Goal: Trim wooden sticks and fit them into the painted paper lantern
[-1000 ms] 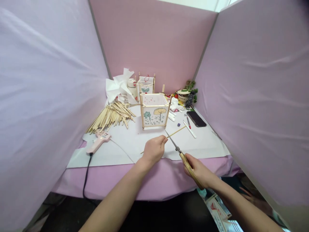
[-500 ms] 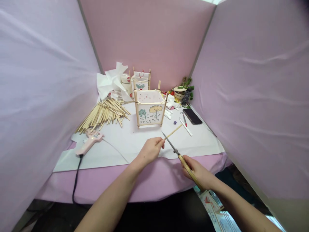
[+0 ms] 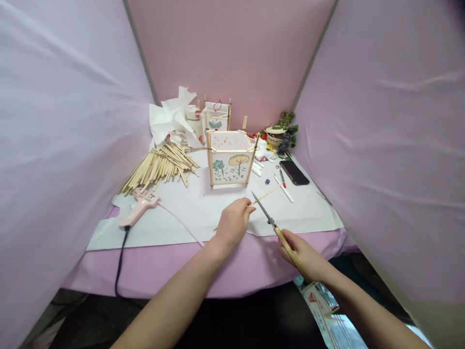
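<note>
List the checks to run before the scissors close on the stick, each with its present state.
1. Left hand grips the stick: ok, fingers closed round it.
2. Right hand holds the scissors by the handles: ok.
3. Blades cross the stick beyond the left fingers: ok, the crossing lies just past the fingertips.
4. Blades open round the stick: cannot tell, they look like one thin line.
5. Paper lantern clear of the blades: ok, it stands apart, farther back.
6. Glue gun and its cord out of the way: ok, off to the left.
</note>
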The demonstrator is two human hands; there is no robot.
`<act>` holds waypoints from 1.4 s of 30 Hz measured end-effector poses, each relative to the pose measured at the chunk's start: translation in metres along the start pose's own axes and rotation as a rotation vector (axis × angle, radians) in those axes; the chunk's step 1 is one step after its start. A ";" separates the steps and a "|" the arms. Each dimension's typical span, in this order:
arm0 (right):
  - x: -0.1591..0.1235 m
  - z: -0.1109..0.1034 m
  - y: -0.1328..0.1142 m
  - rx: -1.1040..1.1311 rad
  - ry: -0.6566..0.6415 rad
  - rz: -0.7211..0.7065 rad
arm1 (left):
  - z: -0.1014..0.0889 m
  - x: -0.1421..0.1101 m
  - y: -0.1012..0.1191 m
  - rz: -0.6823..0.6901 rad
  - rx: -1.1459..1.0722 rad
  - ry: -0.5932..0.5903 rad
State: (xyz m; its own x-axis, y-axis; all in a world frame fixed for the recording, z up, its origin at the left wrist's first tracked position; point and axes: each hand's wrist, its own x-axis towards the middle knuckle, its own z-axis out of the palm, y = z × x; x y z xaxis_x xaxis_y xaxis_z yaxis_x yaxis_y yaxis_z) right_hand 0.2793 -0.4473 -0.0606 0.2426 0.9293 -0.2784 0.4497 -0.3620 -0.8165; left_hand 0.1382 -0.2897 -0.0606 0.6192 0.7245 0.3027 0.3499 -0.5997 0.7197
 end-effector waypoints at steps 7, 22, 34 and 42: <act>0.000 -0.001 -0.001 -0.040 -0.016 -0.029 | -0.002 0.001 -0.005 0.057 -0.022 -0.037; -0.005 -0.014 0.013 -0.020 -0.085 -0.029 | -0.011 0.010 -0.009 -0.495 -0.940 -0.681; -0.006 -0.008 0.010 -0.040 -0.050 -0.017 | -0.007 0.004 -0.006 -0.198 -0.438 -0.259; -0.014 -0.017 0.012 0.036 -0.102 -0.014 | -0.016 0.014 -0.014 -0.498 -1.143 -0.885</act>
State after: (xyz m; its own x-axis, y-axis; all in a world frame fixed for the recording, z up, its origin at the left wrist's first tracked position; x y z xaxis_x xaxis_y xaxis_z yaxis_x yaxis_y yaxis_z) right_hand 0.2957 -0.4658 -0.0583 0.1471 0.9375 -0.3154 0.4211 -0.3479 -0.8376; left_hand 0.1309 -0.2655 -0.0568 0.9591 0.0893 -0.2686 0.1874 0.5109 0.8390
